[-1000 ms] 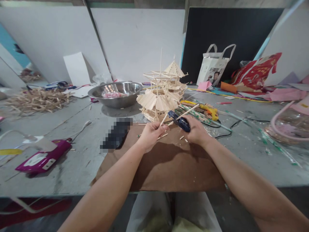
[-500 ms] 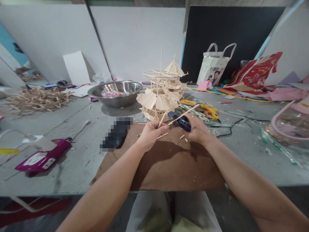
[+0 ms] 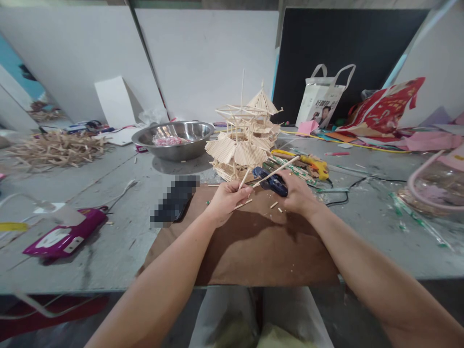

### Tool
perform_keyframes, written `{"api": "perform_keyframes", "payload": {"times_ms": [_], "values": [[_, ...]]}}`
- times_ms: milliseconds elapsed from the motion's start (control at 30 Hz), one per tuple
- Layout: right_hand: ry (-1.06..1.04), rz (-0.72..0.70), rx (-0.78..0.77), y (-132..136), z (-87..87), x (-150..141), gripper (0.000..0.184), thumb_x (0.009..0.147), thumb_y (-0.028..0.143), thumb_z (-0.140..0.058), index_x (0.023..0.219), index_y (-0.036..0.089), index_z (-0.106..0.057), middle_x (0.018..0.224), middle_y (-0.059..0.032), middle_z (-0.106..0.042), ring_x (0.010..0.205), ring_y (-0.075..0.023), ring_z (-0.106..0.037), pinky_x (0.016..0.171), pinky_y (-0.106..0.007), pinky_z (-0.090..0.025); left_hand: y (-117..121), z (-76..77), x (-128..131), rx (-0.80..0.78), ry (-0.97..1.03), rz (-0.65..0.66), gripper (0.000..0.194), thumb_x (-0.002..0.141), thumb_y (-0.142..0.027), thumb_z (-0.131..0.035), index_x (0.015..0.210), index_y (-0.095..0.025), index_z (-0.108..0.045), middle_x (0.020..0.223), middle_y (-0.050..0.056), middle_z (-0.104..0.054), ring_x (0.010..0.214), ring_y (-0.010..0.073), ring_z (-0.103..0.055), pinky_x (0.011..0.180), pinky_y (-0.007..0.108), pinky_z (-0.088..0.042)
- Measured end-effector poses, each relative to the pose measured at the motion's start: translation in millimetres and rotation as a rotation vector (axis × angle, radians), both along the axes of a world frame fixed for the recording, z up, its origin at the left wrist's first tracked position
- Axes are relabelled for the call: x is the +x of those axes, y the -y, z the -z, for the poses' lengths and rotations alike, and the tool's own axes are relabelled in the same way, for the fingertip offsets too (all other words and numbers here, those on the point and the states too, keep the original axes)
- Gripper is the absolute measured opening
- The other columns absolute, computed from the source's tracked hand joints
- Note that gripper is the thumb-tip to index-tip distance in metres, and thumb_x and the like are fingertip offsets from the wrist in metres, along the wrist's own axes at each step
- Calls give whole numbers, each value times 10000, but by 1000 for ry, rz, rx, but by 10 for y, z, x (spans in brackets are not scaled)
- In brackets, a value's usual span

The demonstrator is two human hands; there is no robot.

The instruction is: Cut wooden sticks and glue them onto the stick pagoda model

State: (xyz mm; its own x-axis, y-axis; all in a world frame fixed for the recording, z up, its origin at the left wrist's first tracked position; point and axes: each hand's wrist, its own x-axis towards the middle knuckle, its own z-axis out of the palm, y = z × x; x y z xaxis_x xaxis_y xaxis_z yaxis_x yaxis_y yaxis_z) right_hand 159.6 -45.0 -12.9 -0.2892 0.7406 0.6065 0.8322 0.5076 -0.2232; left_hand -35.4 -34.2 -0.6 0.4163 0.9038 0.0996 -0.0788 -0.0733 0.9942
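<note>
My left hand is closed in a pinch around thin wooden sticks. One short stick pokes up from the fingers, and a longer stick slants up to the right, past the tool. My right hand wraps round a dark blue hand tool; its working end, close to the long stick, is too unclear to name. Just beyond both hands stands a tiered pavilion model made of sticks. Small cut pieces lie on a brown sheet beneath my hands.
A dark phone-like slab, partly pixelated, lies left of my hands. Behind it is a steel bowl. Farther left are a purple power strip and a stick pile. A yellow glue gun and cables lie to the right.
Almost nothing differs. Both hands keep their hold on the sticks and the blue tool, with at most a very slight shift of the right hand and tool.
</note>
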Motion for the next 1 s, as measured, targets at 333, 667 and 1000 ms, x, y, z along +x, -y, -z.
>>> {"api": "perform_keyframes", "payload": {"times_ms": [333, 667, 1000], "values": [[23, -1, -41, 15, -30, -5, 445, 618, 283, -544, 1028, 158, -425, 929, -91, -547, 831, -224, -512, 696, -323, -399, -17, 20, -13, 10, -22, 4, 164, 635, -282, -585, 590, -125, -584, 387, -54, -418, 359, 10, -302, 377, 168, -184], [33, 7, -23, 11, -26, 3, 428, 612, 262, -542, 1013, 163, -434, 921, -85, -556, 821, -223, -519, 678, -315, -401, -22, 12, -18, -3, -40, 13, 167, 628, -289, -590, 590, -126, -584, 369, -58, -421, 339, 6, -288, 370, 171, -164], [33, -5, -30, 16, -25, 1, 433, 607, 252, -535, 1019, 160, -438, 936, -85, -558, 826, -215, -521, 687, -309, -406, -25, 5, -25, 14, -52, 22, 166, 634, -283, -584, 581, -126, -577, 370, -59, -427, 343, 7, -306, 376, 170, -187]]}}
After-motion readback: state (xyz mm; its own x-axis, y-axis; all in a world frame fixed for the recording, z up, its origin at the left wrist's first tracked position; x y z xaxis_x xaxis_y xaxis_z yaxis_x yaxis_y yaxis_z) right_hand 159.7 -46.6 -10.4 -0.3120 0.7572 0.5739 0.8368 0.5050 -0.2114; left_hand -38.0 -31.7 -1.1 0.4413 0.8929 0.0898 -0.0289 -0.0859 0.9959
